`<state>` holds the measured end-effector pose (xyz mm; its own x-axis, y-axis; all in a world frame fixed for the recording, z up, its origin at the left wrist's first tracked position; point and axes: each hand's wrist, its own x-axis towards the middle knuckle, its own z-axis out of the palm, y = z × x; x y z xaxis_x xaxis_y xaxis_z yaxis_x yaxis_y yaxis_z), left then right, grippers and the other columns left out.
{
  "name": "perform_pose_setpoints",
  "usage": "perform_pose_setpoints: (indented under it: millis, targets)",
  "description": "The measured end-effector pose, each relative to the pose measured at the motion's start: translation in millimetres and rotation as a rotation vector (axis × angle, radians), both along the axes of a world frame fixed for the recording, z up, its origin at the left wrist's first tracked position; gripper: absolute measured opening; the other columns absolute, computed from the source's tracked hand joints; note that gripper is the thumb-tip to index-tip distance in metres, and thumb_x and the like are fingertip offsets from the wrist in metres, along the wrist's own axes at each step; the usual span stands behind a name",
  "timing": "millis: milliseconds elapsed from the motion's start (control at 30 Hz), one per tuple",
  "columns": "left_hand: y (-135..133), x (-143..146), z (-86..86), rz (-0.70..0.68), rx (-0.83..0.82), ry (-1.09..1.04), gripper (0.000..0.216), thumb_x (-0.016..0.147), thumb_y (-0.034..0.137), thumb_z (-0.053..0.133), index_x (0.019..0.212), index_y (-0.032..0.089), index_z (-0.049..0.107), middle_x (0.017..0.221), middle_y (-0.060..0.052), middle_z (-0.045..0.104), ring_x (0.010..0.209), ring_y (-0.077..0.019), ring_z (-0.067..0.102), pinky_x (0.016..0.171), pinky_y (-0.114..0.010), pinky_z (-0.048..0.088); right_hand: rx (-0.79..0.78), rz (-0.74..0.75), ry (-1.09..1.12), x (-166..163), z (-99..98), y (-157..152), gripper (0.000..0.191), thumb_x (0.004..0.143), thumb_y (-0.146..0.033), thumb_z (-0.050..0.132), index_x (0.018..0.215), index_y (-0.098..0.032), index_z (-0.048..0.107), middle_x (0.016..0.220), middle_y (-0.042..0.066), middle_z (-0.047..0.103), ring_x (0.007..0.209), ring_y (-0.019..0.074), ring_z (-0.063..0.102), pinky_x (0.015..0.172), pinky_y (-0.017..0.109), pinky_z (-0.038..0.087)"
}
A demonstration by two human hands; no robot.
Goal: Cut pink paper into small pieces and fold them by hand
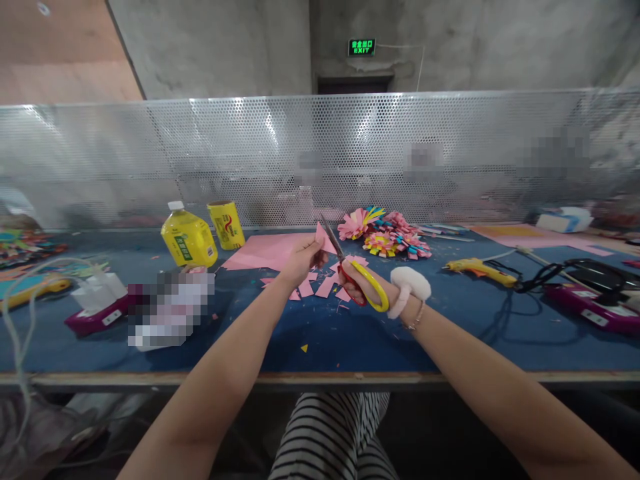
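Note:
My left hand (304, 259) pinches a small piece of pink paper (325, 239) between thumb and fingers. In my right hand (356, 283) is a pair of scissors (376, 285) with yellow and red handles, their blades pointing up and away beside the paper's right edge. Whether the blades touch the paper I cannot tell. Below and between the hands lie several cut pink paper pieces (326, 287), some with slits. A larger pink sheet (260, 252) is flat on the table behind my left hand. Paper pompom flowers (387, 233) in pink, yellow and blue are piled behind the scissors.
On the blue table (320, 347) stand a yellow bottle (189, 237) and a yellow can (226, 227) at left. Purple power strips (103, 317) with cables lie both sides. A yellow glue gun (481, 271) rests at right. A perforated metal panel (250, 147) closes the back.

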<state>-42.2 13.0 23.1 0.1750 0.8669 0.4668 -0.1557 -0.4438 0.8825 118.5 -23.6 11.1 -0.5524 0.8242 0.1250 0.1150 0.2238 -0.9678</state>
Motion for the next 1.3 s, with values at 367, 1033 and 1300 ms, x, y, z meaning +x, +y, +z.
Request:
perform_pose_setpoints:
  millis: [367,1033,1300]
  targets:
    - [0,1,-1.5,0.061,0.028,0.013,0.033,0.073,0.043,0.049,0.056,0.015,0.048,0.045,0.002,0.048,0.038,-0.006,0.041,0.038,-0.02,0.029,0.044,-0.059,-0.071,1,-2.6,4,0.043,0.077,-0.059,0.034,0.063,-0.018,0.039,0.043,-0.008,0.03,0.031,0.003,0.026,0.029,0.016,0.025]
    - [3,1,-1.8,0.075,0.021,0.023,0.032,0.073,0.041,0.048,0.055,0.014,0.048,0.044,0.002,0.048,0.036,-0.0057,0.039,0.038,-0.02,0.026,0.223,-0.201,-0.232,-3,-12.2,15,0.05,0.076,-0.063,0.03,0.059,-0.018,0.043,0.035,-0.003,0.039,0.026,0.0082,0.039,0.026,0.019,0.031]
    - [3,1,-1.6,0.075,-0.018,0.018,0.032,0.072,0.042,0.05,0.056,0.014,0.047,0.045,0.003,0.048,0.037,-0.0048,0.04,0.039,-0.02,0.029,0.23,-0.246,-0.321,-6,-3.8,7,0.045,0.08,-0.055,0.027,0.057,-0.018,0.04,0.033,-0.003,0.037,0.025,0.0087,0.04,0.026,0.018,0.032]
